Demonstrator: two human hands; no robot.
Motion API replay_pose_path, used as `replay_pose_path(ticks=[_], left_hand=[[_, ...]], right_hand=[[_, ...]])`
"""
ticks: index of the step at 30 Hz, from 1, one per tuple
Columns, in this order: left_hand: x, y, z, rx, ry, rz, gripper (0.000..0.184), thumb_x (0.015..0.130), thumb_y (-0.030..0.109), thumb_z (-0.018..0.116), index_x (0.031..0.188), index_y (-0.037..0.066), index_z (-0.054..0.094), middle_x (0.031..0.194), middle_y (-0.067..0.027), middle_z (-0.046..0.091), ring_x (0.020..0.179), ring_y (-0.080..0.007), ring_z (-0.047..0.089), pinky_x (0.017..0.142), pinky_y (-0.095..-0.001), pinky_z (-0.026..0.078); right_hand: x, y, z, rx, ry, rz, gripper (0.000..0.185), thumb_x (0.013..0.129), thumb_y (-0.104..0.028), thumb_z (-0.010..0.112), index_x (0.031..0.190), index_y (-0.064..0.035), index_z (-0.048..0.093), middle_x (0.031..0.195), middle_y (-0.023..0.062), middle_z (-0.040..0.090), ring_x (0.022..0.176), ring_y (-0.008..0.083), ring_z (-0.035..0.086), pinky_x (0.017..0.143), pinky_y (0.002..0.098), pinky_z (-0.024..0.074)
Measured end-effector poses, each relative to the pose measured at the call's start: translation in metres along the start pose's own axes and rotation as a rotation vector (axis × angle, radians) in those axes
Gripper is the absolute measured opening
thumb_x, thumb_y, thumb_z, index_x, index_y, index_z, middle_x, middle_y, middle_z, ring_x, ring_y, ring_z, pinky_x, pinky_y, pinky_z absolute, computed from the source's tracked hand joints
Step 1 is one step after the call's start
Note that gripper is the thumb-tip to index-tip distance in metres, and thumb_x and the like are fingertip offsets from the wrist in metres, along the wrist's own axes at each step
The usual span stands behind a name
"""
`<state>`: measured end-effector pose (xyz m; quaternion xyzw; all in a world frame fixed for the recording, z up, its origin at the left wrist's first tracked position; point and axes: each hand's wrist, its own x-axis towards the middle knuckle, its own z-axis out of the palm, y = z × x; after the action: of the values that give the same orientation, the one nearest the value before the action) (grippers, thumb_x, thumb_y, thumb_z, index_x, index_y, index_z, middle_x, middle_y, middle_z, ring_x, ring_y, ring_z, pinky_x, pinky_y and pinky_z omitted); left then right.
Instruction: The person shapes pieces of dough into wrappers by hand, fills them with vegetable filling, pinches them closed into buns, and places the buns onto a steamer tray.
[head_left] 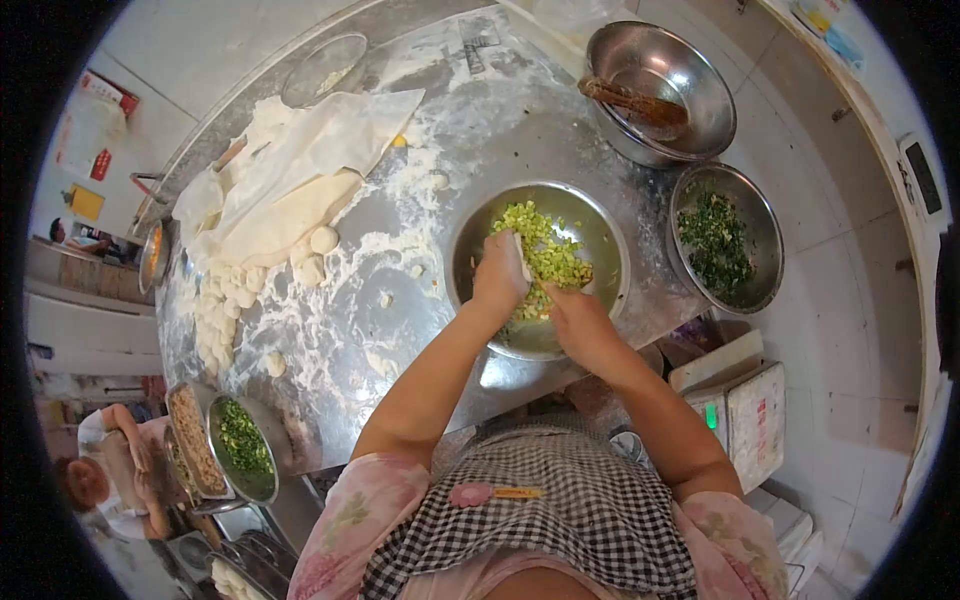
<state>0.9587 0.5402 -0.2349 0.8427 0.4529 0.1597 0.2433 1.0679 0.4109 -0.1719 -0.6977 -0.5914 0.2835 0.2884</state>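
Chopped pale-green vegetables (545,250) lie heaped in a large steel mixing bowl (470,215) on the metal table. My left hand (500,272) is inside the bowl at the left of the heap, its fingers closed. A whitish edge shows beside these fingers, but I cannot make out what it is. My right hand (580,325) reaches over the bowl's near right side, its fingers curled at the lower edge of the vegetables. What those fingers hold, if anything, is hidden.
A steel bowl of dark chopped greens (715,245) stands right, below a bowl with a brown-stained utensil (640,102). Floured dough pieces (225,300) and a white cloth (300,160) lie left. A bowl of greens (243,440) and a tray of brown filling (197,440) sit near a person (120,460).
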Motion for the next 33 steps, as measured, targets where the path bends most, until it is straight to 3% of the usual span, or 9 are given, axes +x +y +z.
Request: replay_pose_path(ticks=[2,5,8,11,14,17,21,26,33], left_hand=[[-0.002,0.004,-0.004,-0.034,-0.004,0.024,0.054,0.070,0.008,0.067,0.114,0.000,0.038,0.115,-0.0285,0.044,0.095,-0.0447,0.055,0.080,-0.0462,0.048],[-0.006,-0.001,-0.003,-0.086,-0.039,0.003,0.054,0.070,0.009,0.068,0.114,0.000,0.038,0.114,-0.0281,0.045,0.094,-0.0447,0.055,0.079,-0.0462,0.048],[-0.013,0.002,-0.008,-0.044,-0.137,-0.042,0.054,0.070,0.010,0.068,0.114,0.001,0.038,0.113,-0.0282,0.045,0.094,-0.0445,0.055,0.079,-0.0463,0.048],[-0.011,-0.006,-0.004,0.020,-0.095,-0.042,0.054,0.071,0.011,0.068,0.113,0.001,0.037,0.112,-0.0284,0.045,0.096,-0.0440,0.054,0.080,-0.0463,0.047],[-0.002,-0.002,-0.015,-0.029,0.014,-0.009,0.053,0.071,0.011,0.067,0.113,0.001,0.037,0.111,-0.0281,0.046,0.097,-0.0438,0.054,0.081,-0.0467,0.046],[0.009,-0.006,-0.018,-0.087,0.030,-0.044,0.053,0.071,0.012,0.067,0.114,0.001,0.037,0.110,-0.0275,0.047,0.097,-0.0442,0.053,0.081,-0.0467,0.046],[0.016,-0.023,-0.005,-0.111,-0.005,0.014,0.054,0.072,0.015,0.067,0.114,0.002,0.037,0.111,-0.0269,0.048,0.098,-0.0448,0.052,0.082,-0.0461,0.046],[0.006,-0.011,-0.016,-0.149,0.133,0.019,0.055,0.071,0.016,0.069,0.116,0.002,0.040,0.111,-0.0247,0.049,0.101,-0.0418,0.051,0.085,-0.0436,0.044],[0.002,0.007,-0.046,-0.192,0.365,0.167,0.049,0.068,0.014,0.070,0.111,0.005,0.048,0.106,-0.0199,0.053,0.101,-0.0377,0.052,0.086,-0.0409,0.044]], right_hand=[[-0.009,0.009,-0.012,-0.055,0.008,-0.055,0.033,0.083,0.002,0.044,0.114,0.0038,0.055,0.082,0.0236,0.061,0.074,0.0355,0.061,0.068,0.0349,0.0476],[-0.009,0.021,-0.050,-0.232,-0.120,0.226,0.035,0.083,0.002,0.044,0.117,0.0032,0.053,0.085,0.0246,0.061,0.077,0.0353,0.062,0.070,0.0357,0.0476],[-0.004,0.080,0.004,0.408,0.031,0.150,0.037,0.083,0.002,0.044,0.118,0.0012,0.053,0.088,0.0253,0.061,0.080,0.0359,0.062,0.071,0.0387,0.0481],[-0.007,0.025,0.029,0.033,0.131,-0.136,0.037,0.082,0.001,0.045,0.117,-0.0007,0.055,0.086,0.0248,0.062,0.079,0.0347,0.062,0.070,0.0391,0.0481],[0.000,-0.021,-0.019,-0.047,-0.055,0.032,0.037,0.083,0.001,0.045,0.118,-0.0020,0.057,0.085,0.0248,0.062,0.076,0.0338,0.062,0.067,0.0374,0.0478],[0.019,0.020,-0.038,-0.143,0.074,0.136,0.039,0.083,0.000,0.045,0.120,-0.0040,0.056,0.079,0.0212,0.060,0.067,0.0287,0.058,0.064,0.0340,0.0462],[0.043,0.036,-0.027,0.259,-0.067,0.097,0.041,0.082,0.001,0.044,0.121,-0.0071,0.057,0.072,0.0168,0.055,0.062,0.0226,0.052,0.061,0.0326,0.0442],[0.021,0.002,-0.007,0.183,-0.062,-0.011,0.039,0.082,0.001,0.045,0.119,-0.0013,0.054,0.069,0.0165,0.055,0.065,0.0237,0.055,0.061,0.0352,0.0443],[0.004,-0.069,-0.041,-0.434,-0.134,-0.074,0.041,0.081,0.000,0.047,0.122,-0.0004,0.051,0.091,0.0197,0.059,0.080,0.0339,0.060,0.067,0.0426,0.0480]])
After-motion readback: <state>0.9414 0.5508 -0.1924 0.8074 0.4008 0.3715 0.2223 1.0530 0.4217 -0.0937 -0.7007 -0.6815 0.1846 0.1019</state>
